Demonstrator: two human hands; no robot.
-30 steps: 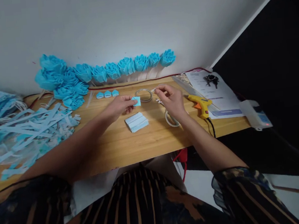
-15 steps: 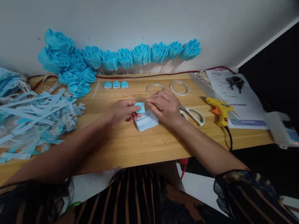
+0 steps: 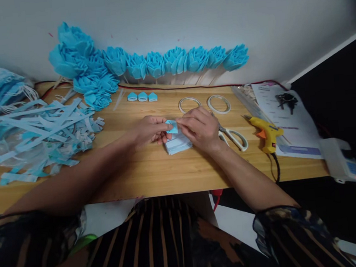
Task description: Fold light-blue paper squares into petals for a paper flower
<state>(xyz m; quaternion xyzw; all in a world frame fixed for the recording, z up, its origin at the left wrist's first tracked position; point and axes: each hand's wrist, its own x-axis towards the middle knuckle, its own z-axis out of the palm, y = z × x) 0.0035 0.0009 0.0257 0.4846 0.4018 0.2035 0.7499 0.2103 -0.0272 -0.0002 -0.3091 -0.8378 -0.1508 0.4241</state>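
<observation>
My left hand (image 3: pixel 152 131) pinches a small light-blue fabric piece (image 3: pixel 173 128) between thumb and fingers. Close by its right edge, my right hand (image 3: pixel 203 127) has thumb and index finger pressed together; whatever sits between them is too small to make out. Just below both hands lies a stack of pale-blue fabric pieces (image 3: pixel 179 145), partly covered by the right hand. White-handled scissors (image 3: pixel 237 139) rest under and beyond the right hand, their blades partly hidden. Several folded blue petals (image 3: pixel 142 96) stand in a row farther back.
Blue fabric flowers (image 3: pixel 175 61) on sticks lean along the wall. Fabric strips and scraps (image 3: pixel 44 131) heap up at left, by face masks (image 3: pixel 0 89). Two tape rolls (image 3: pixel 219 112) lie behind my right hand. At right are a yellow glue gun (image 3: pixel 267 132), papers (image 3: pixel 304 132) and keys (image 3: pixel 287 100).
The view has shifted slightly, so the table's things appear farther right. My right fingertips have come closer to the blue piece, which my left hand still pinches.
</observation>
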